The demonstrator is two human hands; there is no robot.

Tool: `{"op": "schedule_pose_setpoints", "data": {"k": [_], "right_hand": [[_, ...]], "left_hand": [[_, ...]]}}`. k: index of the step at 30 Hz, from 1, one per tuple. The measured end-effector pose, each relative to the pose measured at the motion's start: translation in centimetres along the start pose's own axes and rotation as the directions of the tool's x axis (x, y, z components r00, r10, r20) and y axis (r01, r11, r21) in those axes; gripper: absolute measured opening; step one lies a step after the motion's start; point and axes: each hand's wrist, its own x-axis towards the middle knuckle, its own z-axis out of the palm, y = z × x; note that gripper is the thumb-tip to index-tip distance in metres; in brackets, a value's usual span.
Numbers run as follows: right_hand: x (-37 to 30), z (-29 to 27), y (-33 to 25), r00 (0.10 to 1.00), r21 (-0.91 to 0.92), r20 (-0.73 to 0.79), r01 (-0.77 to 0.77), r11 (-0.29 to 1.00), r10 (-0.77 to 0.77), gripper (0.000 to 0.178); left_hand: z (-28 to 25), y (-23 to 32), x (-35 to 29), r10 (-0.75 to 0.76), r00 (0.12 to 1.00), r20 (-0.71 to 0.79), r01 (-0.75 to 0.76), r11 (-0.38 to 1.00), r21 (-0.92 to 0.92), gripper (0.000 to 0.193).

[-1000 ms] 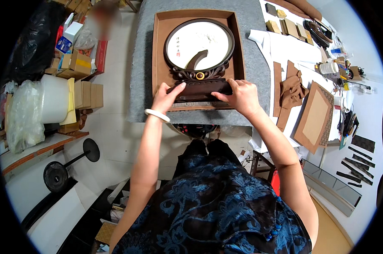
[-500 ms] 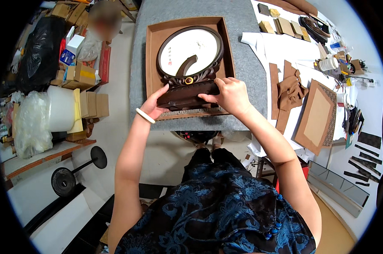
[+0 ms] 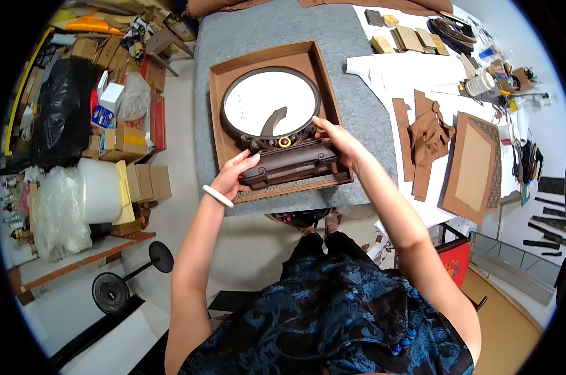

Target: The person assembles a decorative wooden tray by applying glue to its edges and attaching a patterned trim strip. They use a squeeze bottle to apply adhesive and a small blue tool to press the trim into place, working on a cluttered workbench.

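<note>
A round white disc ornament in a dark carved wooden frame [image 3: 248,103] is sitting within the outline of a shallow brown rectangular box [image 3: 267,56], its long dark wooden base [image 3: 292,164] facing the box's near edge; whether it is touching the box floor is hard to tell. The left hand [image 3: 235,170] is gripping the left end of the base, its thumb lying on top, and a white ring-shaped bracelet [image 3: 218,196] is circling that wrist. The right hand [image 3: 339,142] is curling around the base's right end, close to the frame. A gold-rimmed round bead [image 3: 285,142] is showing between the 2 hands. Under the box, a grey felt-covered worktop [image 3: 367,144] is spreading out; well to the box's right, a crumpled brown cloth [image 3: 430,129] is lying on white paper [image 3: 414,70].
</note>
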Motion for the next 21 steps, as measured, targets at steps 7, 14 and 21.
{"op": "schedule_pose_setpoints", "data": {"k": [7, 14, 21], "right_hand": [[-0.9, 1.2, -1.8, 0.986, -0.222, 0.163, 0.002, 0.975, 0.035, 0.093], [-6.3, 0.2, -3.3, 0.932, 0.025, 0.227, 0.285, 0.958, -0.283, 0.101], [-7.4, -6.9, -10.5, 0.929, -0.020, 0.220, 0.308, 0.951, -0.296, 0.121]], "left_hand": [[0.6, 0.1, -1.5, 0.073, 0.997, -0.038, -0.072, 0.997, 0.029, 0.110], [3.1, 2.0, -5.0, 0.385, 0.923, -0.013, -0.385, 0.922, -0.047, 0.095], [8.2, 8.2, -1.3, 0.509, 0.860, 0.027, -0.509, 0.861, -0.024, 0.092]]}}
